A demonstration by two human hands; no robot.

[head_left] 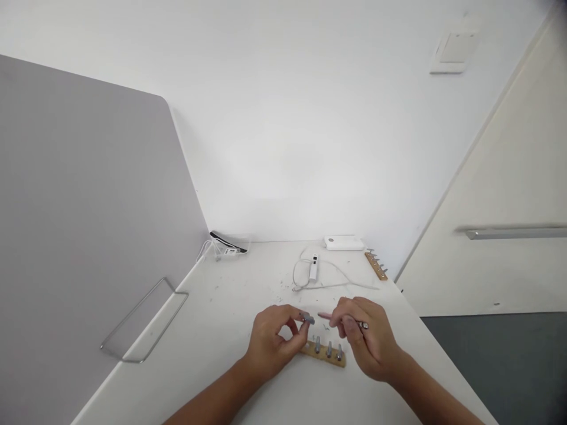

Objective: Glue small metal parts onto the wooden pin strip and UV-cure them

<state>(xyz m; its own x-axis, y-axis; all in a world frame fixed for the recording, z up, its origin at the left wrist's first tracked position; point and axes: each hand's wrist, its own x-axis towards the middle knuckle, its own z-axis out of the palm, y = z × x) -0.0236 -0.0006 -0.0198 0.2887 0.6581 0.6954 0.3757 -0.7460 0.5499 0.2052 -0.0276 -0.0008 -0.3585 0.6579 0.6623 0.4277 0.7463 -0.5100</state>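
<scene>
Your wooden strip (pixel 322 356) lies on the worktop (pixel 212 342), with grey pegs (pixel 329 350) standing along it. At the strip's left end, your left hand (pixel 273 342) pinches a small grey piece (pixel 309 319) between thumb and finger; right of the strip, your right hand (pixel 370 339) grips a slim tool (pixel 325 315), its tip just short of that piece. Beyond the strip lie a white device (pixel 313 269) and, farther right, a second pegged strip (pixel 375 265), then a white box (pixel 344 242).

Left hand (pixel 274 342) bare; right hand (pixel 368 341) bare; both forearms (pixel 217 394) uncovered, slim, tapering.
</scene>
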